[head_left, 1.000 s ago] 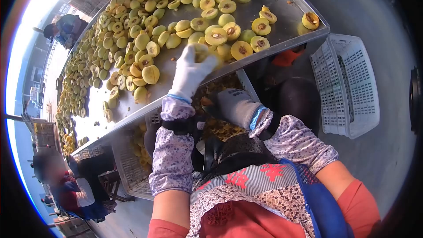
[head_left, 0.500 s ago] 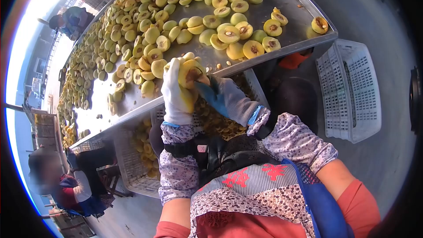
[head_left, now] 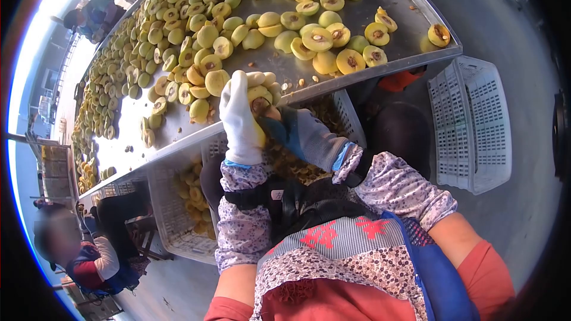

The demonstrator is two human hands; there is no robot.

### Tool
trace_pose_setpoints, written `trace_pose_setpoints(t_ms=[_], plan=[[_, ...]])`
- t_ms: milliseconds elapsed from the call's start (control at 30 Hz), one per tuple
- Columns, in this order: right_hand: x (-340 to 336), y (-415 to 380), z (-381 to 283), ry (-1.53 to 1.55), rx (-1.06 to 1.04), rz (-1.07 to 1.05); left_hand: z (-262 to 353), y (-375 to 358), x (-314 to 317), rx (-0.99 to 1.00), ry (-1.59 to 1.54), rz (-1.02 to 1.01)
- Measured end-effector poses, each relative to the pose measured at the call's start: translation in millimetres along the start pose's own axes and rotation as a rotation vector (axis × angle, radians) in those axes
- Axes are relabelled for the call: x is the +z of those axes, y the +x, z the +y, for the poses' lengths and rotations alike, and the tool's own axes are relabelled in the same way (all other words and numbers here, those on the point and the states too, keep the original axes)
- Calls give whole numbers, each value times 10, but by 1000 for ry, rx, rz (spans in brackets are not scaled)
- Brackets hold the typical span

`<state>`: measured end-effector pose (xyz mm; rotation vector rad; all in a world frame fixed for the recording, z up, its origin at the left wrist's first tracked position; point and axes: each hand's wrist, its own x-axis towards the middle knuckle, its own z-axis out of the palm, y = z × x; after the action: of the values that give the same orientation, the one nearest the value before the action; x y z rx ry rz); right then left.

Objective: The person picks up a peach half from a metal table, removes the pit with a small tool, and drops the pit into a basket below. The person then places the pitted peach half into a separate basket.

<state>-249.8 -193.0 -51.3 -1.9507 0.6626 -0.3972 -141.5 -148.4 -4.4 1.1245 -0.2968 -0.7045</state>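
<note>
Moved the left hand back from the fruit halves on the desk to meet the right hand, after reaching over the near edge a second ago. Together now at that edge, with fingers of the left hand curled around a cut fruit, brown hollow turned toward the right hand. Held against or very close to that hollow, the tips of the right hand; cannot tell whether closed on anything. Spread across the metal desk, many more fruit halves, some cut face up, with pale kernels lying near the rim. Below the hands, under the desk edge, cut pieces in a crate. To the left, a white crate with yellow pieces; to the right, on the floor, white baskets. Seated at far left, a co-worker; beyond the desk, another person.
</note>
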Motion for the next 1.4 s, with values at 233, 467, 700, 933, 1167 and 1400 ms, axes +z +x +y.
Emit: trace_pose_setpoints(t_ms=[233,467,700,933,1167,1400], plan=[[37,10,60,204,-175,-186,-35,-45,-19,45,-30,-20],[-362,-117,-163,735,403,-608,-10,14,-75,72,315,-174],[-470,-94,-387,730,493,-727,2,24,-125,-96,-138,-330],[-184,-119,-10,169,-65,-361,154,12,-180,53,-300,-8],[-373,-212,-110,-363,134,-340,871,-77,-1373,260,706,438],[-411,-190,-42,-303,104,-270,406,400,-91,783,1328,-147]])
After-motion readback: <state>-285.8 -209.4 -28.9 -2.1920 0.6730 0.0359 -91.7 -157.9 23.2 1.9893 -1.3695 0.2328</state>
